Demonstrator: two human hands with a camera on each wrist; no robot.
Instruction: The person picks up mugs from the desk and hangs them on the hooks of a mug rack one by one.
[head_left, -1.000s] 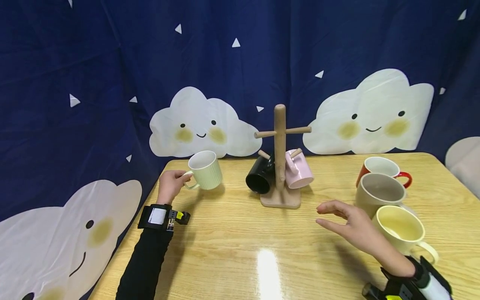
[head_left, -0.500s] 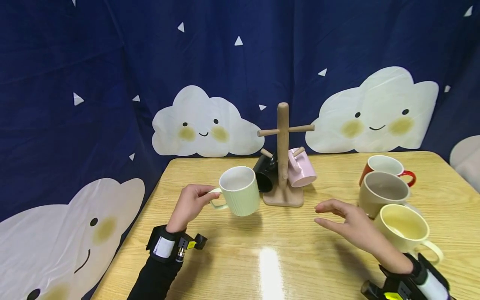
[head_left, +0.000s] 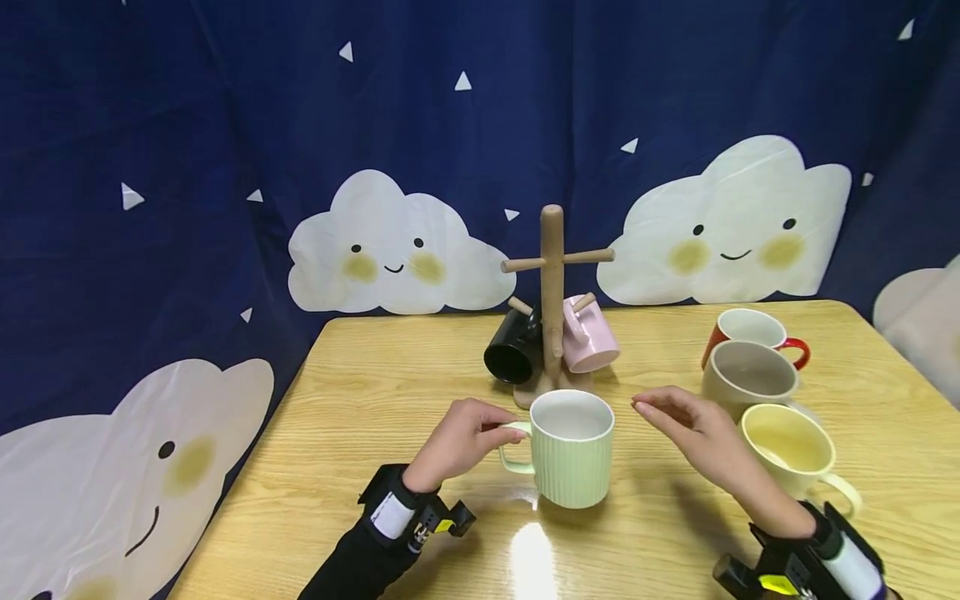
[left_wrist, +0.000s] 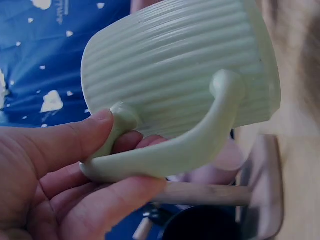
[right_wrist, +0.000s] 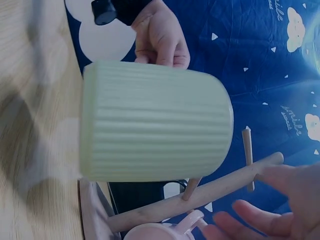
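Observation:
A pale green ribbed mug [head_left: 573,454] is held up over the table in front of the wooden mug tree [head_left: 552,292]. My left hand [head_left: 468,437] pinches its handle [left_wrist: 165,155] between thumb and fingers, as the left wrist view shows close up. To the right of the mug, my right hand [head_left: 701,433] hovers with fingers bent loosely and nothing in them; a gap separates it from the mug's wall. On the tree's lower pegs hang a black mug [head_left: 512,348] and a pink mug [head_left: 591,337]. The two upper pegs bear nothing.
Along the right side of the wooden table [head_left: 360,375] stand a red mug [head_left: 750,329] with a white inside, a grey-beige mug [head_left: 750,375] and a yellow mug [head_left: 787,450], close together near my right forearm. A dark blue curtain [head_left: 420,100] with clouds hangs behind.
My left hand has carried the green mug from the table's left side rightward and nearer, to in front of the tree. The right hand stays about in place, its fingers drawing closer together.

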